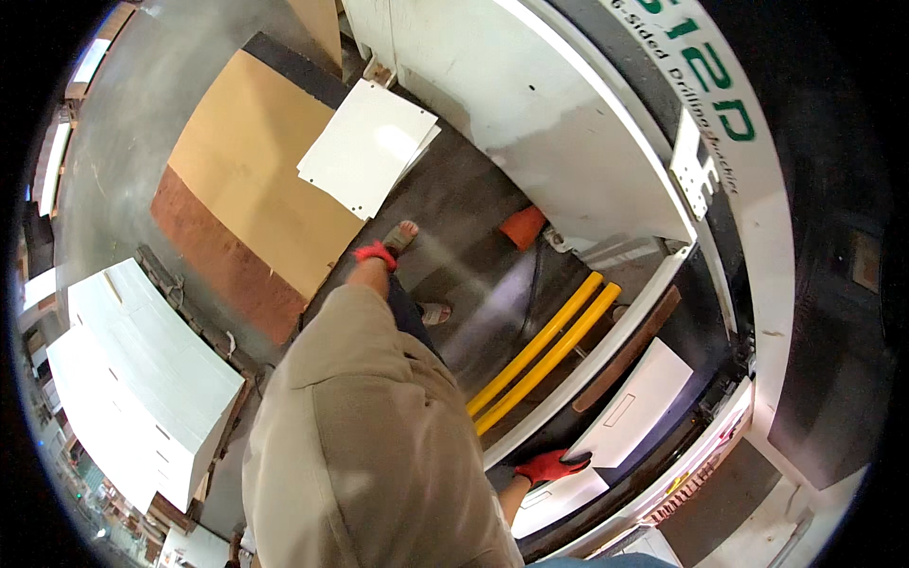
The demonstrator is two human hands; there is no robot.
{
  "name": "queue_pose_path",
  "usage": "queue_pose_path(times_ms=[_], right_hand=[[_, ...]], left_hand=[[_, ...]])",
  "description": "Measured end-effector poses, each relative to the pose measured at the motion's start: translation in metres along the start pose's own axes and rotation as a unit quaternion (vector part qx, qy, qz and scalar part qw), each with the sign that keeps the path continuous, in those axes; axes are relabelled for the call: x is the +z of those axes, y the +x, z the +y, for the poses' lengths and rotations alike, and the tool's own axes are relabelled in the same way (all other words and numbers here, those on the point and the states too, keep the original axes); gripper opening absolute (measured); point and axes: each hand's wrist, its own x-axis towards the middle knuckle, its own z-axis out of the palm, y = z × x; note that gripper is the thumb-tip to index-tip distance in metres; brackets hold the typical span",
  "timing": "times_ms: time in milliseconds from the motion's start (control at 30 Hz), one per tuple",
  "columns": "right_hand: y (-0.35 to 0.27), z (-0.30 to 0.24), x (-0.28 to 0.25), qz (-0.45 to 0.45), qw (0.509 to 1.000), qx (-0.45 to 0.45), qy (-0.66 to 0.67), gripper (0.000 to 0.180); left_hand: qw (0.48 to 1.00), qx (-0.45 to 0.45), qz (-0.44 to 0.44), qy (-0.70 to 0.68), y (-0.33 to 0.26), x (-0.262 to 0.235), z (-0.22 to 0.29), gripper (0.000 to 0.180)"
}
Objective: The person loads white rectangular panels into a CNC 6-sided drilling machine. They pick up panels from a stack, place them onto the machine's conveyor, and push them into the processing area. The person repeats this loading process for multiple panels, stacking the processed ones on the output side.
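The red-gloved right hand (552,466) is resting against the end of a white panel (639,402); whether it is gripping, I cannot tell. A second white panel (561,504) is lying just beside that hand. The left hand (375,254) is hanging well apart, its grip unclear. Yellow bars (536,345) are running between the hands; white boards (365,147) are lying beyond the left.

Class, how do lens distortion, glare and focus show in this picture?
Head view: the white rail bows and black surrounds the image; head view: pale glare streaks the dark floor; head view: far-left background clutter looks small and soft.
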Motion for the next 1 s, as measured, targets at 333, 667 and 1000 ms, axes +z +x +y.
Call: queue_pose_path(times_ms=[333, 667, 1000], right_hand=[[-0.001, 0.002, 0.006, -0.016, 0.998, 0.062, -0.015, 0.057], [-0.002, -0.003, 0.011, -0.042, 0.963, 0.207, 0.168, 0.068], [-0.003, 0.015, 0.008, -0.047, 0.943, 0.257, 0.206, 0.067]], left_hand=[[0.967, 0.048, 0.249, 0.001, 0.111, -0.093, -0.092, 0.128], [0.930, 0.032, 0.330, -0.158, 0.177, -0.131, 0.084, 0.142], [0.880, 0.084, 0.463, -0.070, 0.174, -0.024, 0.065, 0.103]])
